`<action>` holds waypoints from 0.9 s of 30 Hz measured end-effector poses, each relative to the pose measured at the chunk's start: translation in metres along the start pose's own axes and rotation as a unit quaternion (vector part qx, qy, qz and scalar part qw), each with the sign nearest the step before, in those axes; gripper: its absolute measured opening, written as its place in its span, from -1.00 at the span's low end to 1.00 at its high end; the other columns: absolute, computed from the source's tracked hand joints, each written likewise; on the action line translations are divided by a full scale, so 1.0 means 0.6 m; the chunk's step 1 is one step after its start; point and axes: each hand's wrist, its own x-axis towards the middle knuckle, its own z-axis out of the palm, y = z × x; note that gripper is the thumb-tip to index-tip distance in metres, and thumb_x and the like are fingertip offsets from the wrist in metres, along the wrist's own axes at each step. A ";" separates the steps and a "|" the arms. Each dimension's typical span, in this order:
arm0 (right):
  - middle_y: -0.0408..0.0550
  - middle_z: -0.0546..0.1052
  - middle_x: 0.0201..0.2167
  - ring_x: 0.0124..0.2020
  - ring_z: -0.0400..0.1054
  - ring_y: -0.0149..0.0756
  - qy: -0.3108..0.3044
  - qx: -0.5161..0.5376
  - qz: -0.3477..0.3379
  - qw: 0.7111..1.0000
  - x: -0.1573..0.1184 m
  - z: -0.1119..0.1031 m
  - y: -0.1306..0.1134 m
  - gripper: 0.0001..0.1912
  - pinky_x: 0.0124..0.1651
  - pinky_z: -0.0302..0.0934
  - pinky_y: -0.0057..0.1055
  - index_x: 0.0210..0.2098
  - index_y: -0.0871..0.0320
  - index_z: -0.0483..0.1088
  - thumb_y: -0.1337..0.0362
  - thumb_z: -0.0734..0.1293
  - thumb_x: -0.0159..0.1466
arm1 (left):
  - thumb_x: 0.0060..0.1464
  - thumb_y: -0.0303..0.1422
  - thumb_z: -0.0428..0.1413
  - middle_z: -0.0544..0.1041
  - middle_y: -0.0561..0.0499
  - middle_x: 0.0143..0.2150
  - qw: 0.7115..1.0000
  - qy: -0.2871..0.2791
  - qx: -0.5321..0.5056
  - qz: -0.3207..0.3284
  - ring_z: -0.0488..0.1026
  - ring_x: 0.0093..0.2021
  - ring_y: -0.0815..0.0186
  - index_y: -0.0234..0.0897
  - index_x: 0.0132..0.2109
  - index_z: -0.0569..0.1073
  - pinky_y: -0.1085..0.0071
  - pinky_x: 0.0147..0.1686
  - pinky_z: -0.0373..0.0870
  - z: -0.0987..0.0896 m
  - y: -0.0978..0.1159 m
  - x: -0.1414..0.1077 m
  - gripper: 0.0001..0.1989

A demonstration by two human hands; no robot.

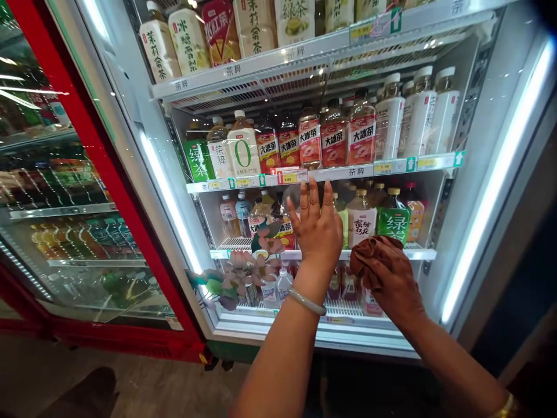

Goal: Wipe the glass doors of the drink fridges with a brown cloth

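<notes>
The cloth (376, 261) is bunched in your right hand (389, 278), fingers clamped on it, in front of the shelf's green bottle (394, 217). Your left hand (317, 226) is raised, fingers spread apart, below the middle shelf (331, 173); a bangle (307, 302) circles that wrist. Flowers (248, 270) show left of it.

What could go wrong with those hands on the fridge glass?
The left hand is spread against the glass, so it might leave smudges. Its pale bracelet could knock the glass. The right hand holds a bunched brown cloth, which might slip or leave streaks.
</notes>
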 end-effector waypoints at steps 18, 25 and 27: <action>-0.04 0.32 0.34 0.35 0.28 0.15 0.048 -0.032 -0.170 0.984 0.101 0.032 0.006 -0.20 0.34 0.29 0.26 0.36 -0.27 0.25 0.34 0.43 0.18 | 0.41 -0.35 -0.08 0.01 0.01 0.58 0.998 0.026 -0.052 0.033 -0.29 0.59 0.20 -0.11 0.56 -0.08 -0.01 0.56 -0.39 0.048 -0.025 -0.021 -0.33; 0.11 0.32 0.31 0.37 0.24 0.24 0.188 -0.064 -0.001 0.980 0.200 0.038 -0.005 -0.43 0.42 0.09 0.35 0.24 -0.10 0.42 0.26 0.44 0.24 | 0.41 -0.28 -0.06 -0.04 -0.05 0.60 0.997 -0.006 -0.065 0.036 -0.37 0.60 0.16 -0.15 0.57 -0.14 -0.09 0.54 -0.48 0.039 -0.018 -0.019 -0.29; 0.11 0.30 0.33 0.37 0.22 0.23 0.171 -0.075 -0.042 0.982 0.192 0.050 -0.016 -0.42 0.41 0.12 0.31 0.26 -0.10 0.40 0.29 0.42 0.25 | 0.38 -0.23 -0.02 -0.08 -0.04 0.61 0.996 -0.019 -0.074 0.038 -0.40 0.60 0.13 -0.15 0.58 -0.17 -0.07 0.54 -0.48 0.037 -0.019 -0.019 -0.23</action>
